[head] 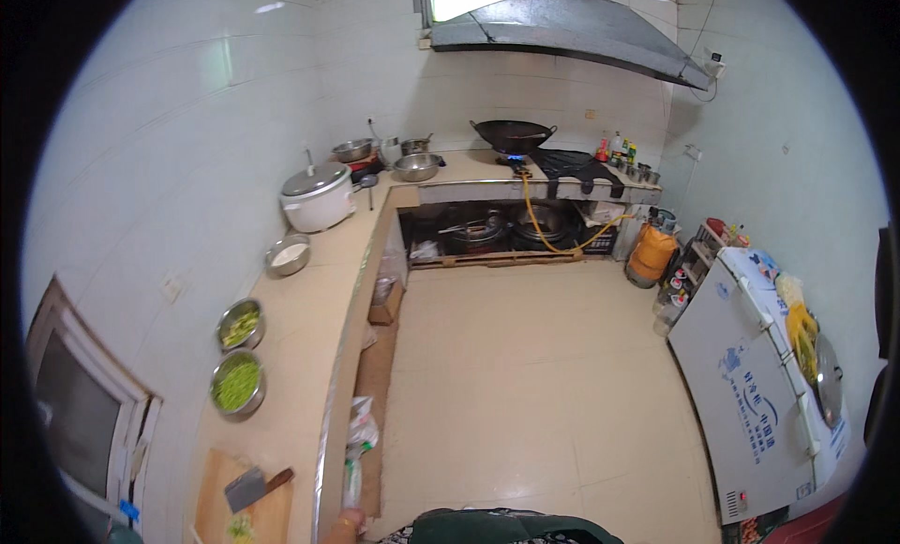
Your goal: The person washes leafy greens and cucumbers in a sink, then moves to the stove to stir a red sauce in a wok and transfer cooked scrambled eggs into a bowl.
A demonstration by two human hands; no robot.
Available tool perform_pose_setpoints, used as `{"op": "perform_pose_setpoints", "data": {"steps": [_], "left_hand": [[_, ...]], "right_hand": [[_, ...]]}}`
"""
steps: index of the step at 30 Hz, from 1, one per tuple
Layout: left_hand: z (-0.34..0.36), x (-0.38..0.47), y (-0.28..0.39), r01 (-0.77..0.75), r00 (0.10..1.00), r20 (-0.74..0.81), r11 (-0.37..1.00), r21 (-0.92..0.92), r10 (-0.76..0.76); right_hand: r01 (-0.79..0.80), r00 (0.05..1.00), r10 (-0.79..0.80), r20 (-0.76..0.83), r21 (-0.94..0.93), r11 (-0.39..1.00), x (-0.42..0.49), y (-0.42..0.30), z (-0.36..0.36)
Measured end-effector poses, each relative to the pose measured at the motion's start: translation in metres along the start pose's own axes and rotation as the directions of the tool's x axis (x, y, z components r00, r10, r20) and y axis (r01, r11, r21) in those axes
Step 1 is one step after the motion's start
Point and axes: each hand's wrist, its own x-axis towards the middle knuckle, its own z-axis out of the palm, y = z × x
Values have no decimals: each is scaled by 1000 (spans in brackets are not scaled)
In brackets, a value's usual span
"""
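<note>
At the bottom edge, my left hand (346, 524) is partly seen and blurred beside the counter's front edge; its fingers are not clear. My right hand is out of view. Left of it, a cleaver (246, 489) lies flat on a wooden cutting board (213, 474), near a small pile of pale chopped vegetable (240, 528). Farther along the counter are a steel bowl of chopped green vegetable (238, 382), another with yellow-green pieces (240, 326) and one with white contents (289, 254). At the back, a black wok (512, 135) sits over a blue gas flame (515, 157).
A large rice cooker (318, 199) stands in the counter corner. A yellow hose (536, 224) runs from the burner to an orange-covered gas cylinder (650, 252). A chest freezer (738, 375) borders the right side. The range hood (562, 27) hangs above the wok.
</note>
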Motion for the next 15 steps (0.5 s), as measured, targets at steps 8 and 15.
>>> {"op": "perform_pose_setpoints", "data": {"steps": [8, 15], "left_hand": [[-61, 242, 472, -641, 744, -231, 767, 22, 627], [-61, 348, 630, -650, 730, 127, 623, 435, 672]], "right_hand": [[-74, 992, 36, 122, 321, 944, 68, -211, -103], [111, 980, -170, 107, 419, 901, 245, -489, -232]]}}
